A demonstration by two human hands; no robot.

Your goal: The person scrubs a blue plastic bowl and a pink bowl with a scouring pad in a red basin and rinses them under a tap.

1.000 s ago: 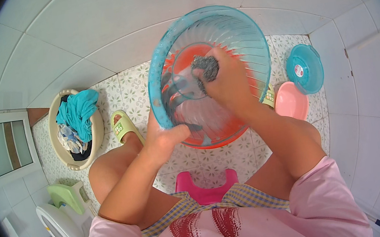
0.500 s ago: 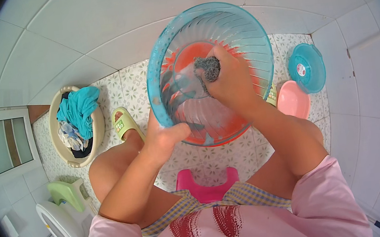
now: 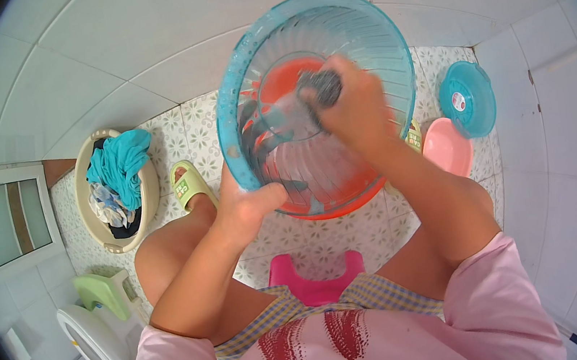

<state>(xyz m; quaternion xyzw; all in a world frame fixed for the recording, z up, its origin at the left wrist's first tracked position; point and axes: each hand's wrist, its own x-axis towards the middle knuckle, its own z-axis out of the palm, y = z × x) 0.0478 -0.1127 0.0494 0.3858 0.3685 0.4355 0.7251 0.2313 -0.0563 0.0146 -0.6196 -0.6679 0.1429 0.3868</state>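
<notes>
A clear blue ribbed plastic basin (image 3: 307,14) is tilted up in front of me, its open side toward me. My left hand (image 3: 252,206) grips its lower left rim, thumb over the edge and fingers behind the wall. Inside the basin, my right hand (image 3: 358,101) is closed on a dark grey scouring pad (image 3: 322,88), held close to the inner surface and blurred by motion. Whitish suds streak the basin's inside. Through its wall shows an orange-red basin (image 3: 336,210) underneath, whose rim peeks out below.
At left stands a cream basket (image 3: 92,224) of clothes, near a green-topped stool (image 3: 96,293) and a white toilet (image 3: 90,337). A small blue basin (image 3: 478,100) and a pink basin (image 3: 448,148) sit by the right wall. A pink stool (image 3: 317,289) is under me.
The blue basin has tipped slightly, its top rim higher. My right hand has shifted a little to the right with the scouring pad; my left hand keeps its grip.
</notes>
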